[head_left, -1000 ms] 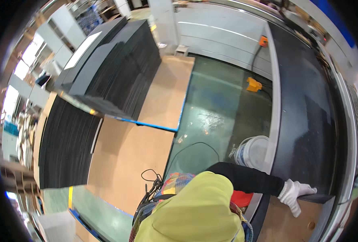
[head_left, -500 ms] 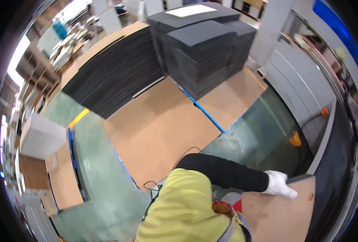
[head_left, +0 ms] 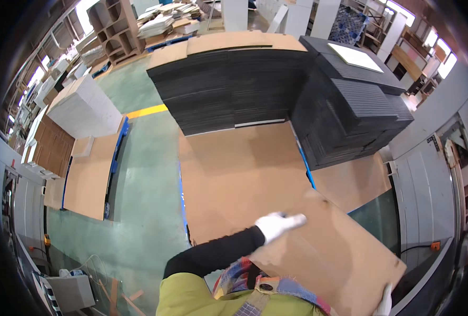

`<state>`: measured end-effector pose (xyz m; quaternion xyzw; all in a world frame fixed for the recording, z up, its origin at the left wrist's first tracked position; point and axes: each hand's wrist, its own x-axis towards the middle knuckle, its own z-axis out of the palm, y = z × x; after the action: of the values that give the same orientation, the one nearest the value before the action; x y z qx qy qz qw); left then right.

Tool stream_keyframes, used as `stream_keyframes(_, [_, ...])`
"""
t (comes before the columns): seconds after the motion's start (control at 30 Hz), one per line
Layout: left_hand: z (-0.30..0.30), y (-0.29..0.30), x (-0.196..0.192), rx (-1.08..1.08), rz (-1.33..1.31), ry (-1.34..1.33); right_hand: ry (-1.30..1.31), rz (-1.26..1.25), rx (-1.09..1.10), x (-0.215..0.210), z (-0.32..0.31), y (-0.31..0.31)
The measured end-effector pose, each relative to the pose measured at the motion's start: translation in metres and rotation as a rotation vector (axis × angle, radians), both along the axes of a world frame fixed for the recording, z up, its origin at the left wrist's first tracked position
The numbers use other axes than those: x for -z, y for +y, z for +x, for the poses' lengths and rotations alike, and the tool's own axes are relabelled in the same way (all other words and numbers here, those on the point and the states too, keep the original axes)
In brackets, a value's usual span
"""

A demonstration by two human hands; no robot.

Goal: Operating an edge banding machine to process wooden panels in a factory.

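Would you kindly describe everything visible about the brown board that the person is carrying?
The brown board is a flat, thin rectangular sheet that looks like fibreboard or stiff cardboard, plain tan and smooth, with a small dark spot near its upper corner. It is held tilted across the lower right of the view, above the green floor. The left hand, in a white glove, grips its upper left edge; the right hand, also gloved, holds the lower right edge. Its near edge lies close to the person's chest.

Brown board (head_left: 328,253) fills the lower right; open cardboard sheet (head_left: 239,168) ahead, walled by black stacks (head_left: 234,89) behind and to its right.
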<state>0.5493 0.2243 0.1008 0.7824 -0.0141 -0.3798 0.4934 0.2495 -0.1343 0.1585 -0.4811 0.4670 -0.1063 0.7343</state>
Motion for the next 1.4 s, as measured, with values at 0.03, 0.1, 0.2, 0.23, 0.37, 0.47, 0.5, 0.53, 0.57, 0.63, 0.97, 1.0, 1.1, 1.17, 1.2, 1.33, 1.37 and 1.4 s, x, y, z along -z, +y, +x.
stream_keyframes(0.03, [0.014,0.02,0.006,-0.041,0.026,0.01,-0.053,0.067,-0.131,0.012,0.037,-0.006])
stream_keyframes(0.1, [0.032,0.054,0.011,-0.193,-0.111,0.12,-0.1,0.062,-0.273,0.029,0.099,-0.003])
stream_keyframes(0.2, [0.042,0.095,0.015,-0.389,-0.176,0.176,-0.064,0.041,-0.372,0.044,0.178,0.018])
stream_keyframes(0.23, [0.044,0.106,0.016,-0.497,-0.228,0.224,-0.018,0.003,-0.39,0.046,0.2,0.026])
stream_keyframes(0.37, [0.037,0.143,0.026,-0.667,-0.311,0.241,0.049,-0.044,-0.552,0.058,0.28,0.046])
stream_keyframes(0.47, [0.036,0.16,0.038,-0.783,-0.3,0.248,0.148,-0.096,-0.624,0.065,0.325,0.054])
stream_keyframes(0.5, [0.036,0.163,0.041,-0.842,-0.278,0.237,0.154,-0.095,-0.647,0.069,0.339,0.058])
stream_keyframes(0.53, [0.039,0.165,0.043,-0.899,-0.244,0.24,0.176,-0.108,-0.649,0.072,0.354,0.061])
stream_keyframes(0.57, [0.042,0.167,0.045,-0.909,-0.257,0.226,0.18,-0.09,-0.647,0.075,0.369,0.065])
stream_keyframes(0.63, [0.052,0.169,0.046,-0.938,-0.262,0.237,0.163,-0.056,-0.687,0.079,0.398,0.07])
stream_keyframes(0.97, [0.218,0.163,0.139,-1.02,-0.042,0.333,0.437,-0.328,-0.961,0.175,0.617,0.078])
stream_keyframes(1.0, [0.244,0.165,0.16,-0.984,0.063,0.343,0.458,-0.311,-0.963,0.197,0.644,0.077])
stream_keyframes(1.1, [0.316,0.16,0.233,-0.96,0.11,0.324,0.586,-0.418,-1.017,0.277,0.714,0.065])
stream_keyframes(1.17, [0.361,0.153,0.284,-0.978,-0.022,0.251,0.434,-0.243,-0.955,0.341,0.745,0.06])
stream_keyframes(1.2, [0.381,0.148,0.31,-0.975,-0.011,0.263,0.296,-0.12,-0.863,0.373,0.761,0.054])
stream_keyframes(1.33, [0.444,0.137,0.419,-0.974,-0.032,0.286,0.328,-0.199,-0.975,0.497,0.819,0.023])
stream_keyframes(1.37, [0.458,0.138,0.45,-0.971,0.053,0.293,0.366,-0.386,-1.017,0.528,0.831,0.019])
stream_keyframes(1.4, [0.468,0.138,0.479,-0.96,0.167,0.327,0.311,-0.334,-1.023,0.551,0.838,0.012])
